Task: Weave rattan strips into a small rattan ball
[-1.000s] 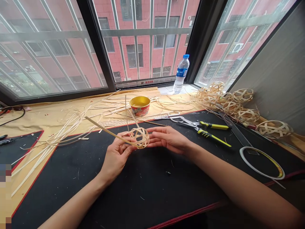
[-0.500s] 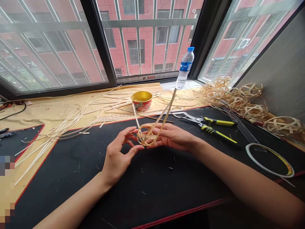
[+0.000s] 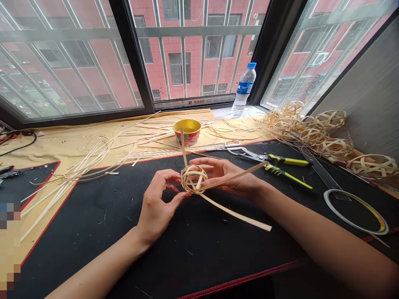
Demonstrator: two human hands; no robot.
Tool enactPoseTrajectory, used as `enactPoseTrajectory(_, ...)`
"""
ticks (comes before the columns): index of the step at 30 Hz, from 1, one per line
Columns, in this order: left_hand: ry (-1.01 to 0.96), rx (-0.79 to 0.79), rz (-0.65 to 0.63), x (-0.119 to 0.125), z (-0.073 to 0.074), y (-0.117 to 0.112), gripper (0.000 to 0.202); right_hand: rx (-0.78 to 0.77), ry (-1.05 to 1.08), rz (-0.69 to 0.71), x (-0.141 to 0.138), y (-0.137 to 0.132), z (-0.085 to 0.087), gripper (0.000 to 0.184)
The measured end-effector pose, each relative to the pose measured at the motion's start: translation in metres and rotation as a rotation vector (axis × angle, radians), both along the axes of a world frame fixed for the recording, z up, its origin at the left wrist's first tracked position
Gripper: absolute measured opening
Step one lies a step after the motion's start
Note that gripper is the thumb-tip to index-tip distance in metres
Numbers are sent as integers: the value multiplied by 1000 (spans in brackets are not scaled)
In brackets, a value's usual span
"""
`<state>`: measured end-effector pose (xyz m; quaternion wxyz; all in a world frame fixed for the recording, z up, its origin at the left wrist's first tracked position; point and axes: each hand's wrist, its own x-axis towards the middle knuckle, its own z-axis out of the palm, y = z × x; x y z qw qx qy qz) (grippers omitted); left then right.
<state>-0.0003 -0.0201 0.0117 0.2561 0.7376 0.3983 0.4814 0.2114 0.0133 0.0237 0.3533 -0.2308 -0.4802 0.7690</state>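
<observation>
Ideally, left hand (image 3: 157, 203) fingers pinching and right hand (image 3: 232, 178) fingers cupping the woven ball (image 3: 193, 179), just before the yellow bowl (image 3: 187, 132), hold its loose strip (image 3: 237, 212) taut against unravelling

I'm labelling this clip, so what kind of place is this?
Likely a windowside craft bench for strip weaving: loose strips on the sill, finished woven balls at right, a half-woven ball over the black mat.

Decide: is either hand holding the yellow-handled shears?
No: the shears lie on the black mat, and the left hand and right hand hold the woven ball.
</observation>
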Motion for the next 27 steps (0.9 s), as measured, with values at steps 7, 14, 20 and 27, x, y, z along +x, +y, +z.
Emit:
enactPoseTrajectory(7, 49, -4, -34, -2, -1, -1, 27, 21, 22, 34, 0, 1, -3, 57)
enactPoseTrajectory(14, 46, -66, -31, -2, -2, -2, 29, -20, 26, 51, -1, 1, 0, 55)
enactPoseTrajectory(20, 37, -48, -21, -1, -2, -3, 28, -3, 38, 71, 0, 1, -2, 54)
enactPoseTrajectory(27, 48, -45, -22, 0, -2, -3, 29, -25, 14, 74, 0, 0, -2, 55)
